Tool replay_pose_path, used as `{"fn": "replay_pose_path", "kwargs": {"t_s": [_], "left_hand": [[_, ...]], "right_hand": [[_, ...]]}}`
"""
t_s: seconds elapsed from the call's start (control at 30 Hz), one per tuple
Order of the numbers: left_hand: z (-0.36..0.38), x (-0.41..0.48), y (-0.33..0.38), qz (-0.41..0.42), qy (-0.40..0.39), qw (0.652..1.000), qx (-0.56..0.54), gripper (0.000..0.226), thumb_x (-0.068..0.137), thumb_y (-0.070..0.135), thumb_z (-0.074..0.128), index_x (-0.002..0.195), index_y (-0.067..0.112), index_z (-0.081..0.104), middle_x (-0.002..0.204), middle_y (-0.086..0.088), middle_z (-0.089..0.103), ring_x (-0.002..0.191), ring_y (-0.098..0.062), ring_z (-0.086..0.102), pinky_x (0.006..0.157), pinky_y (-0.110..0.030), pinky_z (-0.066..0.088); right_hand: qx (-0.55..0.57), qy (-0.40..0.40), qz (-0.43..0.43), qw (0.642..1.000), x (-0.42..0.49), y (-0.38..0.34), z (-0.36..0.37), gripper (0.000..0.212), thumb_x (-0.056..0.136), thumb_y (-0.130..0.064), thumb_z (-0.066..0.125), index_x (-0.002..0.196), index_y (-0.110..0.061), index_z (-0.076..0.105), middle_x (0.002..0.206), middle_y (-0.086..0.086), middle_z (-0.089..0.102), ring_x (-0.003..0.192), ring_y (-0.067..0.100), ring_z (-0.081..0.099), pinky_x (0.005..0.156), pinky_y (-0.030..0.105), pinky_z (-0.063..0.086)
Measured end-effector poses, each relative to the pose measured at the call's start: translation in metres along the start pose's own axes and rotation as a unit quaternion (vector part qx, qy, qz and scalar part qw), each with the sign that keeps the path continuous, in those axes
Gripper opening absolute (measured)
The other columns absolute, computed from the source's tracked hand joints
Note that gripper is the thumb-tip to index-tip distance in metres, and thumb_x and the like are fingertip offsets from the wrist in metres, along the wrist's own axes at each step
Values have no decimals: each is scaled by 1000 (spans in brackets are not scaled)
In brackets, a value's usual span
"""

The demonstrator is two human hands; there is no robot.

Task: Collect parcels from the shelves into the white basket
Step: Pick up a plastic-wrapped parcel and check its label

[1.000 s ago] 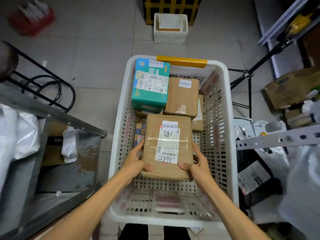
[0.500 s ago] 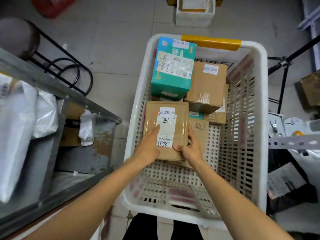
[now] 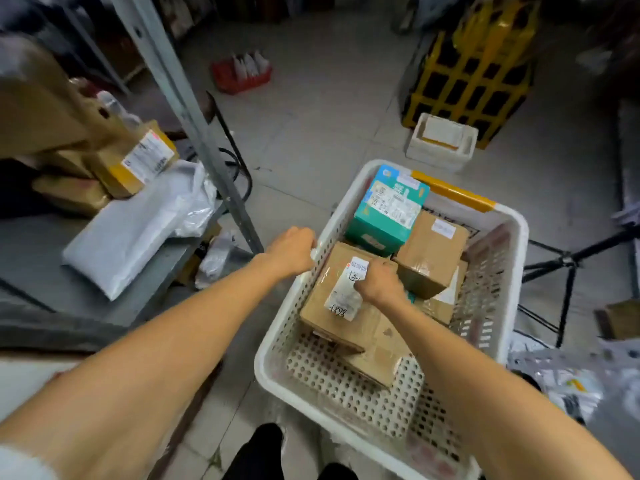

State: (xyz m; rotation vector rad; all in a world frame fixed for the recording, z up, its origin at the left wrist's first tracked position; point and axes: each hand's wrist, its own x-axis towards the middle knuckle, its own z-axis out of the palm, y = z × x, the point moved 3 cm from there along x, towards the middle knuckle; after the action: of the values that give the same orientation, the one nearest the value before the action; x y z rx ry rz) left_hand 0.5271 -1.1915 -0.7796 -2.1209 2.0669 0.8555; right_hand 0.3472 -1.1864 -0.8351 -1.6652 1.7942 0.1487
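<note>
Leftmost, the shelf (image 3: 41,244) holds parcels not yet collected: a taped carton (image 3: 136,161) with a label, lying partly on a white mailer bag (image 3: 128,233) whose near corner reaches the shelf's front edge. Just right of them rises the grey upright post (image 3: 194,133). Next comes the left hand (image 3: 292,251), its fingers curled over the left rim of the white basket (image 3: 277,368), which stands on the floor. Inside, near the left wall, a labelled box (image 3: 332,306) lies tilted on top of a lower carton (image 3: 375,362) rather than flat on the perforated bottom. The right hand (image 3: 379,282) rests on the far part of that box with its back to the camera; its fingers are hidden, so I cannot tell whether it grips the box's edge or only presses on it. Farther in sit a teal box (image 3: 388,209) and, to its right, a plain carton (image 3: 431,251), close against each other. A tripod (image 3: 568,261) stands just beside the basket's right wall. The main risk, as I judge it, is the tilted box: let go while it is propped like this, it could slide toward the near end or settle crookedly and waste room. A pull on one rim alone could also skew the basket into the tripod legs, and reaching past the post for the mailer bag could drag the taped carton off the shelf.
</note>
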Motion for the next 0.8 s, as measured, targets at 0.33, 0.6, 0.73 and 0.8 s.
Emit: {"fn": "replay_pose_path", "kwargs": {"t_s": [0.33,0.6,0.73,0.8], "left_hand": [[-117,-202,-87,-184,180,964,-73,22,76,21,70,88,26,53,93,0,57,89,-24,61,74,-36,51],[-127,-473,-180,-392,288,869,-86,35,75,28,73,108,22,63,115,-3,64,103,-24,61,85,-33,51],[-93,-633,-189,-495,294,811,-106,40,76,30,73,113,22,61,115,-1,61,101,-22,60,84,-34,52],[-76,-713,-182,-542,303,776,-107,36,78,31,71,112,23,62,115,-1,60,102,-22,59,84,-34,51]], "right_hand": [[-225,-47,-415,880,-145,-214,-67,57,87,-35,68,135,-12,48,129,15,55,118,34,52,93,42,47],[-301,-71,-641,702,-350,-355,21,63,82,-41,70,137,-17,48,135,8,53,123,28,50,98,38,45],[-306,-93,-727,608,-480,-388,77,63,85,-41,69,138,-16,45,136,7,52,123,26,48,100,37,43],[-307,-109,-760,562,-547,-396,101,64,85,-40,69,139,-14,44,136,9,52,123,27,49,100,37,43]]}}
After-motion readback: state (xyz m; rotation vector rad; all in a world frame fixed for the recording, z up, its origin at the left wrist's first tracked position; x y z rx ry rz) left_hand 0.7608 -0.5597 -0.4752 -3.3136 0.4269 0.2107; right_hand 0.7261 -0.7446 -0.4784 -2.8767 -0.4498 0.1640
